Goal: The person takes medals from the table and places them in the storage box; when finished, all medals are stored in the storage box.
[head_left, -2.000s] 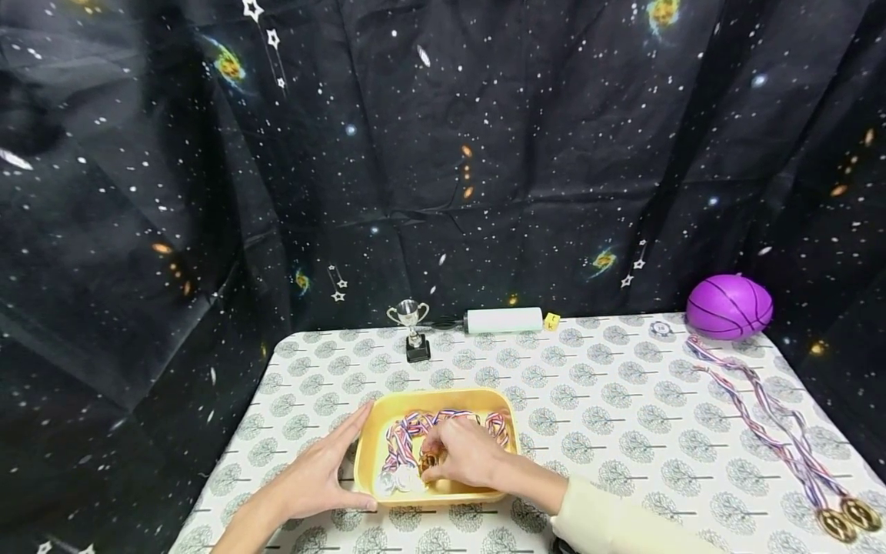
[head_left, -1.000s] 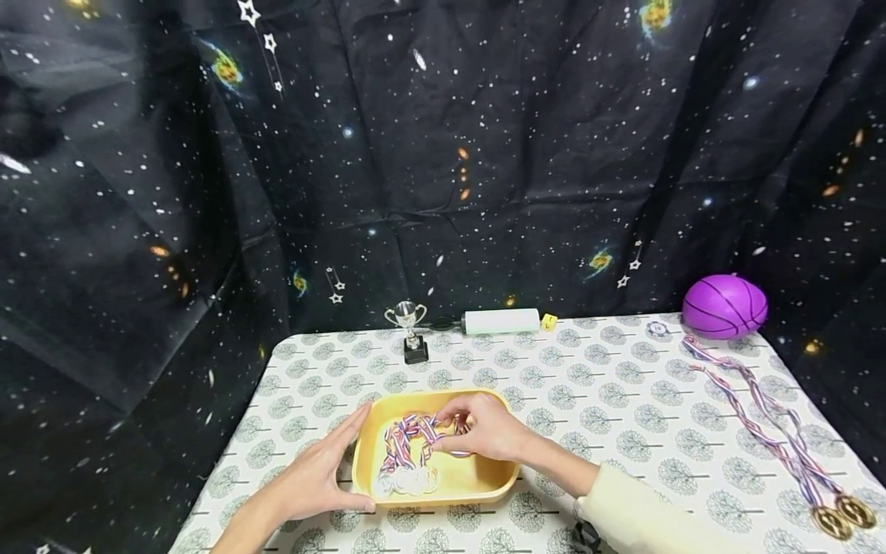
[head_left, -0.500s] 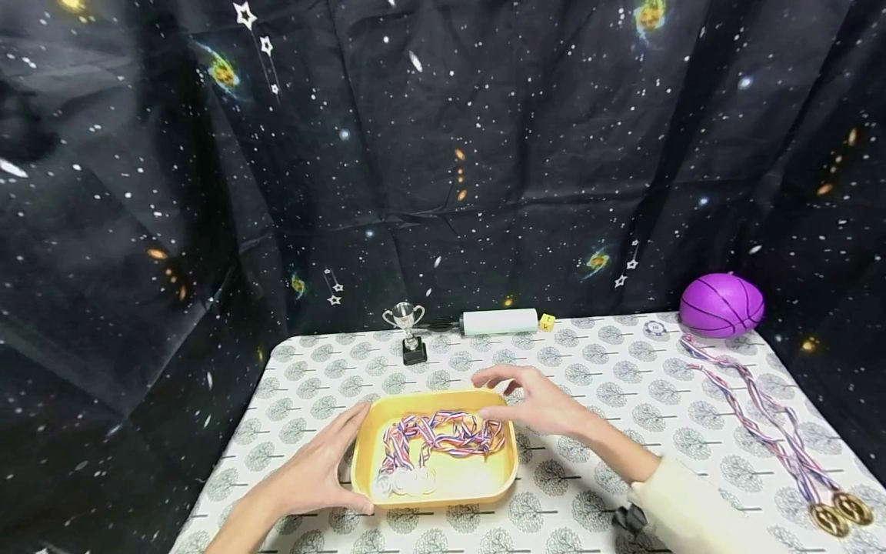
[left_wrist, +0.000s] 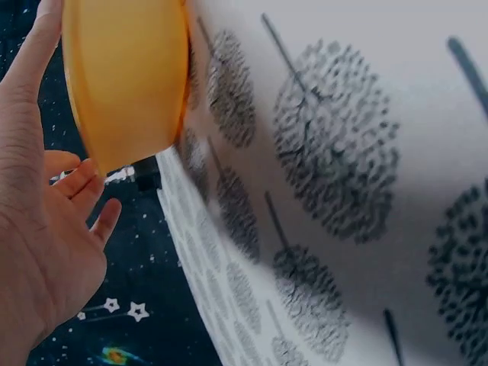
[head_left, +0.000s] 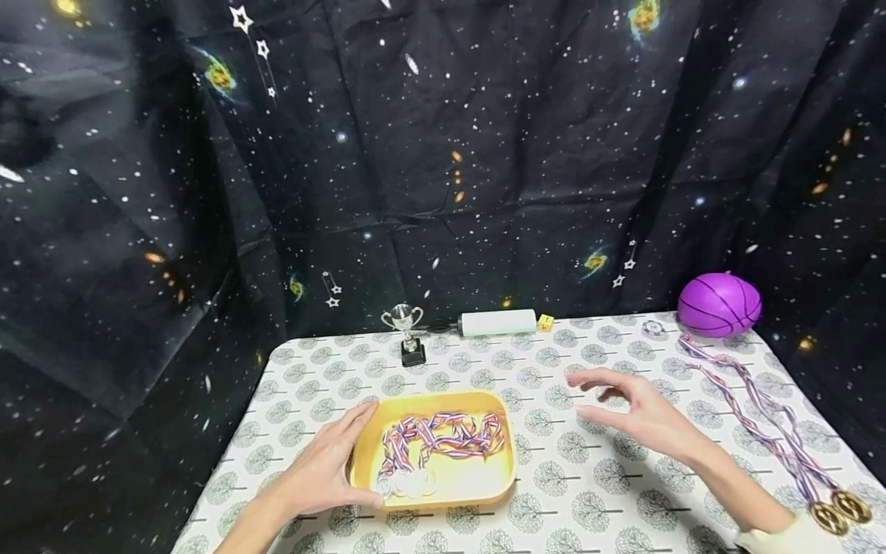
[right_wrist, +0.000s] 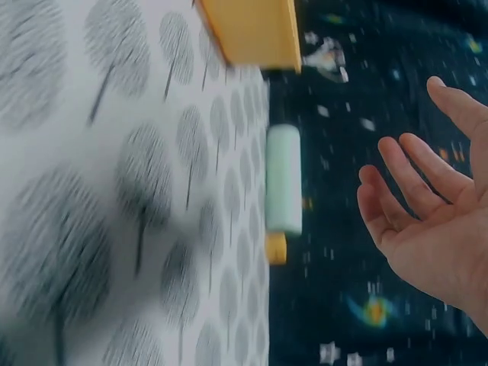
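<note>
A yellow plastic basin [head_left: 443, 504] sits on the table. My left hand [head_left: 321, 465] holds its left end, thumb at the near corner and fingers at the far one; the left wrist view shows fingertips against the basin's wall [left_wrist: 126, 76]. Inside lie medals with striped ribbons [head_left: 443, 435] in red, white and blue; pale silvery discs [head_left: 408, 483] are bunched at the near left and washed out by glare. To the right of the basin, my right hand [head_left: 647, 412] hovers over the table, fingers loosely spread, holding nothing, as the right wrist view also shows.
Two gold medals [head_left: 850, 508] with striped ribbons lie along the table's right side. A purple ball [head_left: 720, 305] and a round chip [head_left: 654, 328] are at the back right. Along the back stand a trophy cup [head_left: 408, 338], a white cylinder [head_left: 497, 322] and a yellow cube [head_left: 546, 322].
My right hand has worked among the medals in the basin, let go of a ribbon, lifted out and moved right over the table. The left hand has stayed at the basin's left end.
</note>
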`<state>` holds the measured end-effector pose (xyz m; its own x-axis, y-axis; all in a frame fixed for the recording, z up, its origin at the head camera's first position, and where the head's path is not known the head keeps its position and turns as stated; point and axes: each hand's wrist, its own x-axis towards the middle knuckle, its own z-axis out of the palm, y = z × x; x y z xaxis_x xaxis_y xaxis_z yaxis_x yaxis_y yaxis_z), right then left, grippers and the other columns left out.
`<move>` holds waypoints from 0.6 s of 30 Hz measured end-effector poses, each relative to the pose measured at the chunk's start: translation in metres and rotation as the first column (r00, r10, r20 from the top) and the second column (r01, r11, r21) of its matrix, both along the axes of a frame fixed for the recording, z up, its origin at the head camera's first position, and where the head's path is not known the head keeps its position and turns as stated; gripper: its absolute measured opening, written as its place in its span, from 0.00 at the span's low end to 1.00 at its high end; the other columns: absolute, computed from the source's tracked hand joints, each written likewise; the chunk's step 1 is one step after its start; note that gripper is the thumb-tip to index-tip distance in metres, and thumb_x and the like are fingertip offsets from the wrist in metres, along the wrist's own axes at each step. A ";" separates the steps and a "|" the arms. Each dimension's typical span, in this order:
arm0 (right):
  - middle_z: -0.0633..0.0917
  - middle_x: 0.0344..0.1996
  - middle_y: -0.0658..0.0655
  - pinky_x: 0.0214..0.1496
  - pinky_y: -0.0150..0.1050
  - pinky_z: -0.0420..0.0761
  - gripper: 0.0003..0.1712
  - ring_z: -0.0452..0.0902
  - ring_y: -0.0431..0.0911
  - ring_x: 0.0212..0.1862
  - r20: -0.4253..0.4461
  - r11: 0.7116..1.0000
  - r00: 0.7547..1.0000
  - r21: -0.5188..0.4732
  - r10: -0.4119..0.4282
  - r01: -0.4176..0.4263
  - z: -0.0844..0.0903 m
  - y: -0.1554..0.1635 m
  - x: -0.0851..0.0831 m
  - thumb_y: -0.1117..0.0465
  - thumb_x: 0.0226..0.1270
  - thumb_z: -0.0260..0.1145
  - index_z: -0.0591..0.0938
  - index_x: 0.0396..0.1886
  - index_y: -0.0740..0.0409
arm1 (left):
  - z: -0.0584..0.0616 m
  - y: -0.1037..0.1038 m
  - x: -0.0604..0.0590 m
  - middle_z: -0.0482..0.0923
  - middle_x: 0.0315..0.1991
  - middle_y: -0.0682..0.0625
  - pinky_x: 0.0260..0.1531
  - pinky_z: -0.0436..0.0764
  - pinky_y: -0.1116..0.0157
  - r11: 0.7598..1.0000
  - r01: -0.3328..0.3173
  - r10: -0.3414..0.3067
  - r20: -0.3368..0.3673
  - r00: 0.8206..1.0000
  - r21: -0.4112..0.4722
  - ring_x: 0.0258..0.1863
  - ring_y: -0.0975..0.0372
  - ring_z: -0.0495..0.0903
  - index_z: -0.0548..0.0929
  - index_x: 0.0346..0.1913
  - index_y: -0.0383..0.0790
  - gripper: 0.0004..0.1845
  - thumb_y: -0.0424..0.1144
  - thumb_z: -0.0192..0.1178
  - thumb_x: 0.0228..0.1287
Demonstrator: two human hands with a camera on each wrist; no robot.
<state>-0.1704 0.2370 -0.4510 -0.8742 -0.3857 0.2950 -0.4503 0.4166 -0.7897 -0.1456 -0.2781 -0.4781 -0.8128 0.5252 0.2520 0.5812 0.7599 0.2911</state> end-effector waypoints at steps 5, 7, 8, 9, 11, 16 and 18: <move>0.86 0.63 0.49 0.53 0.36 0.83 0.23 0.84 0.44 0.53 0.002 0.995 0.995 0.008 -0.096 0.096 -0.004 0.045 0.018 0.59 0.74 0.73 0.84 0.66 0.43 | -0.006 0.004 -0.003 0.63 0.79 0.46 0.70 0.73 0.40 1.000 0.005 -0.004 -0.061 0.998 0.021 0.74 0.49 0.67 0.63 0.83 0.37 0.73 0.72 0.82 0.35; 0.85 0.64 0.49 0.50 0.35 0.84 0.24 0.85 0.45 0.51 -0.002 0.991 0.991 0.020 -0.133 0.133 -0.005 0.062 0.025 0.61 0.75 0.72 0.83 0.67 0.46 | -0.007 0.005 -0.004 0.62 0.80 0.46 0.70 0.72 0.40 1.000 0.008 -0.007 -0.057 0.998 0.023 0.74 0.49 0.66 0.63 0.82 0.36 0.74 0.73 0.82 0.35; 0.85 0.64 0.49 0.49 0.36 0.83 0.23 0.84 0.44 0.51 0.010 0.987 0.987 0.028 -0.160 0.160 -0.005 0.070 0.029 0.60 0.75 0.71 0.83 0.68 0.46 | -0.008 0.005 -0.004 0.61 0.80 0.46 0.71 0.71 0.40 1.000 0.008 -0.007 -0.051 0.999 0.021 0.75 0.49 0.65 0.63 0.82 0.36 0.74 0.74 0.82 0.34; 0.85 0.64 0.48 0.47 0.36 0.83 0.23 0.84 0.44 0.51 0.027 0.981 0.981 0.040 -0.191 0.190 -0.005 0.078 0.034 0.59 0.76 0.71 0.83 0.69 0.45 | -0.008 0.006 -0.005 0.61 0.80 0.46 0.72 0.70 0.40 1.000 0.011 -0.010 -0.049 0.999 0.020 0.75 0.49 0.65 0.63 0.82 0.35 0.75 0.74 0.82 0.34; 0.85 0.64 0.46 0.45 0.35 0.83 0.24 0.84 0.41 0.51 0.038 0.967 0.969 0.077 -0.245 0.242 -0.006 0.094 0.042 0.58 0.77 0.70 0.82 0.70 0.44 | -0.009 0.006 -0.006 0.61 0.80 0.46 0.72 0.69 0.41 1.000 0.012 -0.011 -0.046 0.999 0.019 0.75 0.50 0.65 0.62 0.82 0.34 0.75 0.75 0.81 0.34; 0.84 0.63 0.37 0.42 0.28 0.79 0.24 0.85 0.34 0.50 0.047 0.925 0.931 0.138 -0.363 0.354 -0.011 0.133 0.059 0.55 0.78 0.69 0.82 0.71 0.45 | -0.008 0.007 -0.007 0.61 0.80 0.45 0.73 0.69 0.42 1.000 0.009 -0.008 -0.038 0.999 0.017 0.75 0.51 0.64 0.60 0.83 0.36 0.77 0.77 0.80 0.33; 0.84 0.61 0.35 0.43 0.25 0.78 0.25 0.84 0.32 0.50 0.053 0.910 0.915 0.141 -0.401 0.390 -0.015 0.147 0.064 0.55 0.78 0.70 0.82 0.71 0.49 | -0.008 0.007 -0.008 0.61 0.80 0.44 0.73 0.69 0.42 1.000 0.007 -0.006 -0.034 0.999 0.019 0.76 0.51 0.64 0.59 0.84 0.37 0.78 0.77 0.80 0.32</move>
<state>-0.1063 0.3840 -0.4657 -0.9810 -0.0326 0.1912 -0.1668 0.6448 -0.7460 -0.1533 -0.2706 -0.4866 -0.8001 0.5253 0.2898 0.5961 0.7504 0.2856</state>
